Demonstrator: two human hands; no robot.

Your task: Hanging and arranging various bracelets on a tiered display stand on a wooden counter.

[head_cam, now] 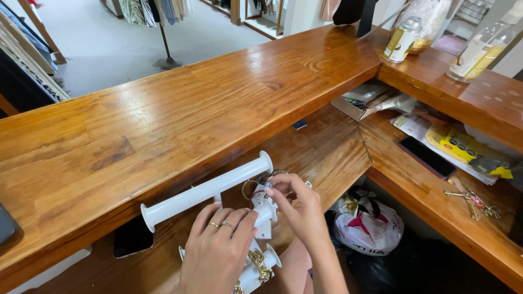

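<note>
Both hands were busy down at the lower shelf behind the wooden counter (163, 114). Her left hand (218, 250) lay fingers-spread over the middle of a white jewelry stand (204, 190), the kind with round bars capped by flat discs, pressing it steady rather than closing around it. Right hand (302, 209) was pinched shut on a bracelet (261, 182), a thin loop with a little paper tag, right at the end of the middle bar just under the top one. A couple of gold pieces (259, 261) already sat on the lowest bar near her wrist.

Honestly the way to do this bit well, I'd say, is to keep that left hand planted so the stand doesn't roll or tip, open the loop wide enough to clear the disc at the bar's end, and keep the tag from snagging. Slow and square to the bar looked like the safest bet, since the stand seemed light and wobbly.

Rest of the scene: a dark phone (426, 157) and a yellow package (463, 147) on the side shelf, a bunch of keys (474, 201) nearer the edge, a white plastic bag (368, 226) on the floor below, and two bottles (403, 38) up on the counter corner. Clothes racks were off in the background.
</note>
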